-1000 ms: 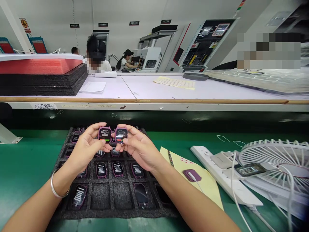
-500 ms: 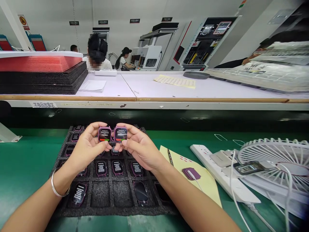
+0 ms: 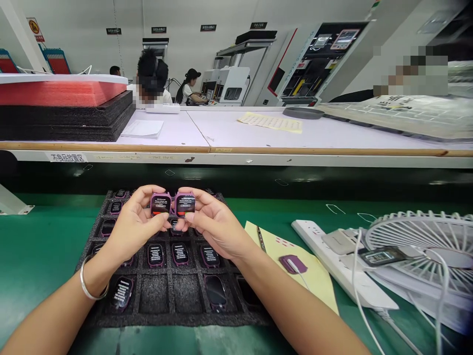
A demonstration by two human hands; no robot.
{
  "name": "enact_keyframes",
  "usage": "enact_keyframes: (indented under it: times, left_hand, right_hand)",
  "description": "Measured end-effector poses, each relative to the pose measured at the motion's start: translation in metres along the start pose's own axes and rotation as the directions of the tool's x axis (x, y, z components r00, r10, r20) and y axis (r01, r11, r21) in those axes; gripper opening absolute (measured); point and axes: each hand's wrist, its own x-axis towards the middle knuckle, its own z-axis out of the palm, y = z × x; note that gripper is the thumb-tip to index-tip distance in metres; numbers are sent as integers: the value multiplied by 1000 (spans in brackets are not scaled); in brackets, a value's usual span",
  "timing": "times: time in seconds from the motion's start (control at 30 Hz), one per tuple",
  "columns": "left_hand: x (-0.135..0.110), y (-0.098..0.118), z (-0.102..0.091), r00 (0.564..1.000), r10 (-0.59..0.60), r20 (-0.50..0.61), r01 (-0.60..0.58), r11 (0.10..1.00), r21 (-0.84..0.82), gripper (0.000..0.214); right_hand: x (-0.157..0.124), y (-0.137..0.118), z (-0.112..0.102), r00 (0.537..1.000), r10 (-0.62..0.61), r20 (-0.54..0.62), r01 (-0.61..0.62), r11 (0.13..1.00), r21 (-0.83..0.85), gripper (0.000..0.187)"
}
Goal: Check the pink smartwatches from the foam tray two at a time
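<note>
My left hand (image 3: pixel 131 228) pinches a purple smartwatch body (image 3: pixel 160 204) with a lit screen, thumb under it and fingers over its top. My right hand (image 3: pixel 214 224) holds a second purple watch body (image 3: pixel 185 204) the same way, right beside the first. Both are raised over a black foam tray (image 3: pixel 155 296) whose pockets hold several more purple watch bodies, such as one at the front left (image 3: pixel 121 292) and one in the middle row (image 3: pixel 180 253). Two front pockets of the tray are bare foam.
A yellow sheet (image 3: pixel 291 261) with a purple charging puck (image 3: pixel 293 264) lies right of the tray. Further right are a white power strip (image 3: pixel 332 261), cables and a white fan (image 3: pixel 421 236). Behind runs a white bench (image 3: pixel 258 135) with stacked foam (image 3: pixel 66 116); people sit beyond it.
Both hands stay together with the two watches; they have shifted very slightly upward in view. The lit bar on the left watch's screen has gone from green to red.
</note>
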Motion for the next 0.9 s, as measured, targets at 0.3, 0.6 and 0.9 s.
enact_keyframes:
  times: [0.3, 0.6, 0.9]
  left_hand:
    - [-2, 0, 1, 999, 28, 28, -27, 999, -47, 45]
    - [-5, 4, 1, 997, -58, 47, 60, 997, -43, 34]
    - [-5, 5, 2, 997, -72, 41, 73, 997, -27, 32]
  right_hand:
    - [1, 0, -1, 1000, -4, -16, 4, 999, 51, 50]
    - [0, -2, 3, 994, -17, -108, 14, 999, -29, 38]
    - [2, 0, 2, 993, -13, -113, 12, 1000, -6, 34]
